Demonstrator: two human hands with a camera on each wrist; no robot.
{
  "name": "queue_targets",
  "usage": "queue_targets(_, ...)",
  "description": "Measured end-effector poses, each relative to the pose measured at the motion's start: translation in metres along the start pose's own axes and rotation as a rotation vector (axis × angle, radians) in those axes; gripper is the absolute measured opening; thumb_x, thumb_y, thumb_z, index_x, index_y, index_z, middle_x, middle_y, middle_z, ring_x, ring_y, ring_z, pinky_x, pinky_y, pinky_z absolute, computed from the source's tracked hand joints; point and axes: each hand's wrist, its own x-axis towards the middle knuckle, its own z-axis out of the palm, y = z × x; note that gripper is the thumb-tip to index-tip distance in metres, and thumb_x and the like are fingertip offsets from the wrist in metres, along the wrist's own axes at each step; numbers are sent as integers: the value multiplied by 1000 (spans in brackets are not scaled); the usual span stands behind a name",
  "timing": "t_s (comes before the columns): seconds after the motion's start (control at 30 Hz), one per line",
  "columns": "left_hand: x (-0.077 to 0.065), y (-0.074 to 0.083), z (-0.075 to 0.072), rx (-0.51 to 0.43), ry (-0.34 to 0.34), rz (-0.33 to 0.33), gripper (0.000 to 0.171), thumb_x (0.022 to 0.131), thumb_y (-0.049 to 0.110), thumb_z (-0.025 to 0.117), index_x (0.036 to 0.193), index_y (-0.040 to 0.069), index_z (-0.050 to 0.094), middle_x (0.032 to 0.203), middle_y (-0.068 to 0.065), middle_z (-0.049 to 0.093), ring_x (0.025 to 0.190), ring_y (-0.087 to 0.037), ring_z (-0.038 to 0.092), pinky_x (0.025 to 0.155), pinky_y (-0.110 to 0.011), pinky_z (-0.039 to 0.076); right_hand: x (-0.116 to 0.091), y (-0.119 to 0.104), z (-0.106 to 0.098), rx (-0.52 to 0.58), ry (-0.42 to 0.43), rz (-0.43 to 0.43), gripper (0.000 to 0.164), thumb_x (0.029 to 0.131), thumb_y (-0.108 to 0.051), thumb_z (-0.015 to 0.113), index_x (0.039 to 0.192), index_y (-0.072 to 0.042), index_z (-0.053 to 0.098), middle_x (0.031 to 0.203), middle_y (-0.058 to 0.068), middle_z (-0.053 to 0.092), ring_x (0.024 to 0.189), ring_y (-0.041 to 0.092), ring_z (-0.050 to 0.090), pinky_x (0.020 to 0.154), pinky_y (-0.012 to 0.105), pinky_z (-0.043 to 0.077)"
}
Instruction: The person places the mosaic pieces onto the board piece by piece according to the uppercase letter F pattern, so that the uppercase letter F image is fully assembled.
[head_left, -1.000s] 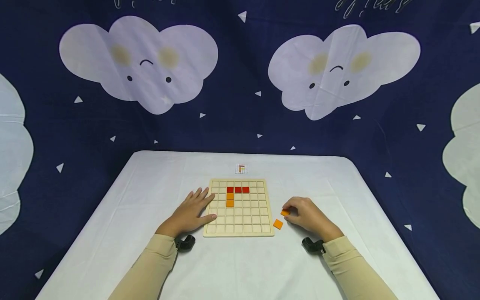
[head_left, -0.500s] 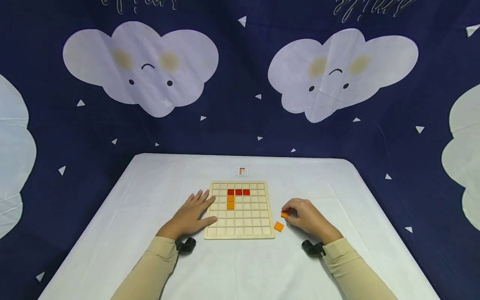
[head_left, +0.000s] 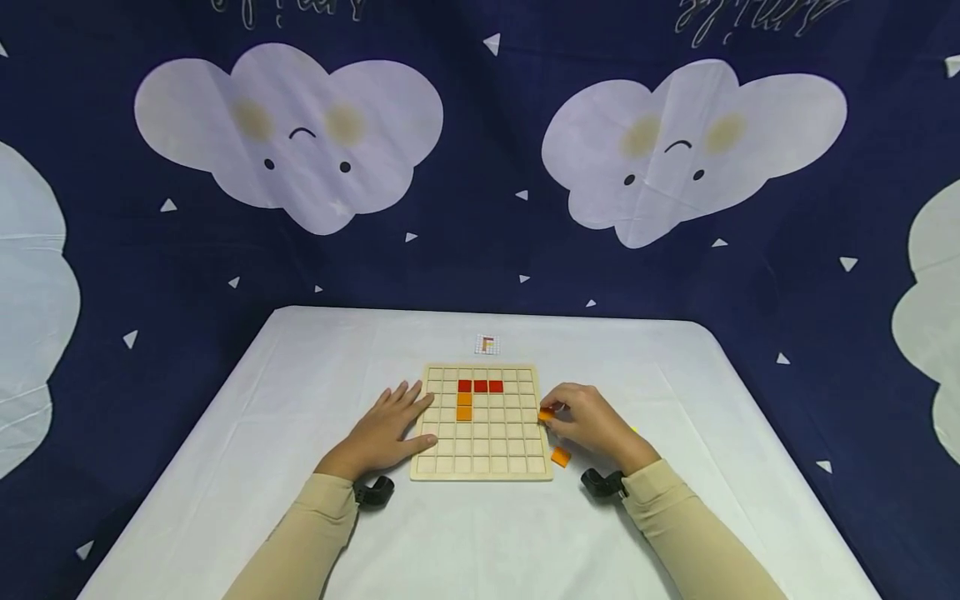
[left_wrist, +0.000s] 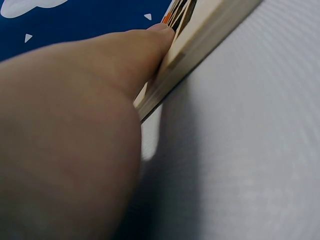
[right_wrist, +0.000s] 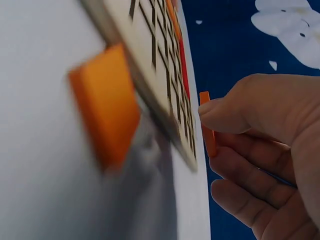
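A wooden grid board [head_left: 480,474] lies on the table, with a row of red tiles [head_left: 481,387] and two orange tiles [head_left: 465,406] below its left end. My left hand [head_left: 381,433] rests spread on the board's left edge, thumb and fingertips over the rim. My right hand [head_left: 588,419] pinches an orange tile [right_wrist: 207,132] between thumb and fingers, at the board's right edge. In the right wrist view that tile stands on edge, clear of the table. Another orange tile [head_left: 560,457] lies on the cloth by the board's lower right corner.
Behind the board lies a small printed pattern card [head_left: 487,344]. A bit of yellow [head_left: 634,429] shows beside the right wrist. White cloth [head_left: 360,350] covers the table, and a dark blue cloud-print curtain [head_left: 480,250] hangs behind it.
My right hand has moved left with the orange tile, from the table beside the board to its right edge. A yellow bit has come into sight behind it. The left hand stays put.
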Motion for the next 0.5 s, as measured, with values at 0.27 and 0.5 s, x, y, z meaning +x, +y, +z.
queue_targets(0.27,0,0,0,14,-11,-1,85,102,67,53,164,10,39,171,-17,23,158,-38,13,126,-54,7,23,-22,19,53,-63,-34,22,90,-4,82,111,-5,78,110,0,73,92,15,65,82,34,58)
queue_targets(0.5,1,0,0,20,-34,-28,86,102,68,53,166,13,37,172,-15,19,158,-36,11,127,-52,5,39,-34,37,78,-108,-132,21,91,-3,83,111,-5,78,109,-2,73,95,12,66,83,27,58)
